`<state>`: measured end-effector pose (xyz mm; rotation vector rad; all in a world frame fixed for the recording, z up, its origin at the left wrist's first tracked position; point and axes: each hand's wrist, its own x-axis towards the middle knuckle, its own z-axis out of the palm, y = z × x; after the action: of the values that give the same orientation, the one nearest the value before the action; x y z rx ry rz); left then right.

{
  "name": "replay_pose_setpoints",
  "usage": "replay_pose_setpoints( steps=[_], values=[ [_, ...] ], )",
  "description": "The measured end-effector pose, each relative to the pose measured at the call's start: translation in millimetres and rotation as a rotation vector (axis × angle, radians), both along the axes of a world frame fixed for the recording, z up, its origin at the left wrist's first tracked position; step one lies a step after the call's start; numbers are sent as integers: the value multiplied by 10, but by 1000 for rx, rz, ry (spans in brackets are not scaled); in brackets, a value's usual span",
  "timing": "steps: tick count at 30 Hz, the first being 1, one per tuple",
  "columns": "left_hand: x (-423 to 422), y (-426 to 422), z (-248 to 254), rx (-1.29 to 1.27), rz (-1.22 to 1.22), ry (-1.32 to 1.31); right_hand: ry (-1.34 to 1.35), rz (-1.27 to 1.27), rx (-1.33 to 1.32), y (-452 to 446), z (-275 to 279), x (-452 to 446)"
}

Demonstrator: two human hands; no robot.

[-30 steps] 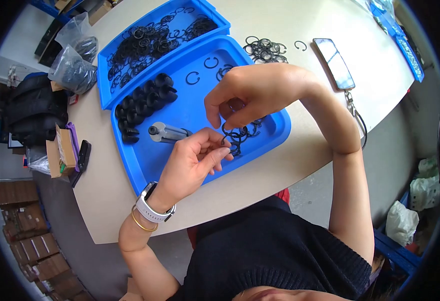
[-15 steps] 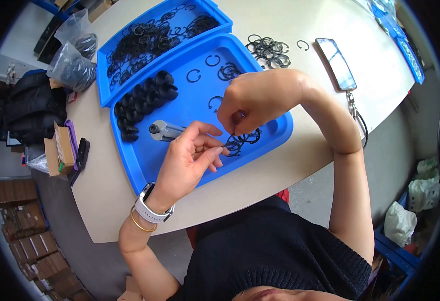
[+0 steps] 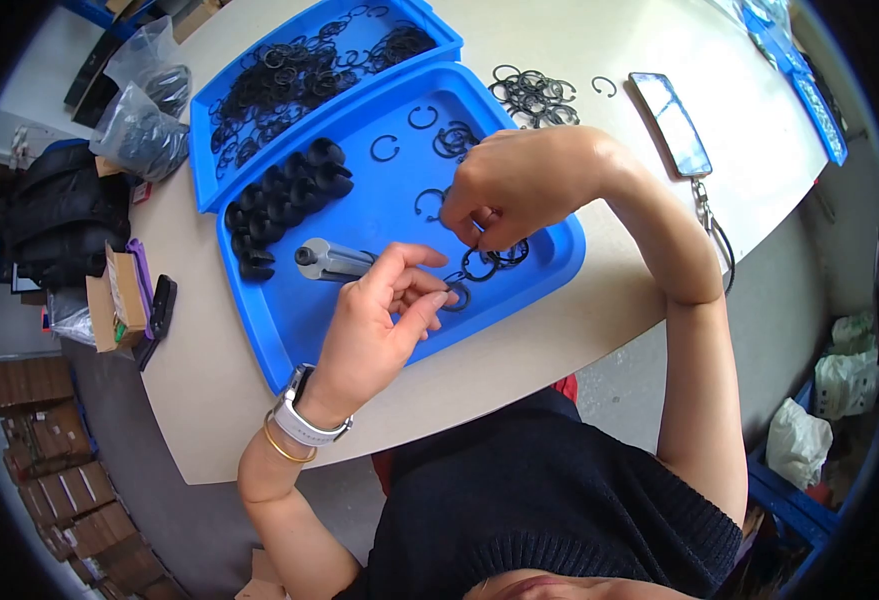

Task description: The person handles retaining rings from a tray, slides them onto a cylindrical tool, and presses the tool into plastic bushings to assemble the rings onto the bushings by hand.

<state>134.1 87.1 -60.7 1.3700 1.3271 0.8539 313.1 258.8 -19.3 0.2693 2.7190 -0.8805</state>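
Note:
Over the near part of a blue tray [image 3: 379, 205], my left hand [image 3: 374, 315] pinches black retaining rings [image 3: 456, 296] between thumb and fingers; how many cannot be made out. My right hand [image 3: 529, 185] is closed just above, its fingertips together at the top of another black retaining ring [image 3: 478, 264]. More linked rings [image 3: 511, 254] lie under the right hand. Loose retaining rings [image 3: 384, 148] rest on the tray floor. Next to my left fingers lies a grey metal cylinder [image 3: 334, 261], partly hidden by the hand. Rows of black rounded parts [image 3: 279, 205] stand at the tray's left.
Behind, a second blue tray [image 3: 202, 150] holds a heap of black rings. A pile of rings [image 3: 534, 97] and a phone [image 3: 671, 125] lie on the table [image 3: 759, 120]. Plastic bags [image 3: 144, 130] and a small carton [image 3: 119, 300] stand at the left.
My right hand has moved slightly up and away from my left. The rings between the hands have spread apart, and one ring now hangs below the right fingertips.

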Motion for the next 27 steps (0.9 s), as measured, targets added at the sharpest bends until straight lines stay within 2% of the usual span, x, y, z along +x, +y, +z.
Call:
replay_pose_setpoints(
  steps=[4,8,11,13,14,16,21,27],
  values=[
    [26,1,-54,78,-47,100,6,21,-70,30,26,17],
    [36,14,-24,43,-77,127,102,88,-222,78,4,31],
    [26,25,-2,-6,-43,79,190,100,-306,51,8,26],
    [22,18,-62,-20,-3,-274,252,102,-333,17,15,19],
    [18,9,-77,-19,-2,-273,260,79,-345,2,15,15],
    [4,-20,-87,-44,-29,-441,271,62,-359,-12,7,1],
    [-69,-59,-57,-55,-11,-452,235,-57,-467,-27,25,-23],
    [-115,-160,-32,29,96,-408,226,-26,-585,-2,-54,-32]
  ],
)
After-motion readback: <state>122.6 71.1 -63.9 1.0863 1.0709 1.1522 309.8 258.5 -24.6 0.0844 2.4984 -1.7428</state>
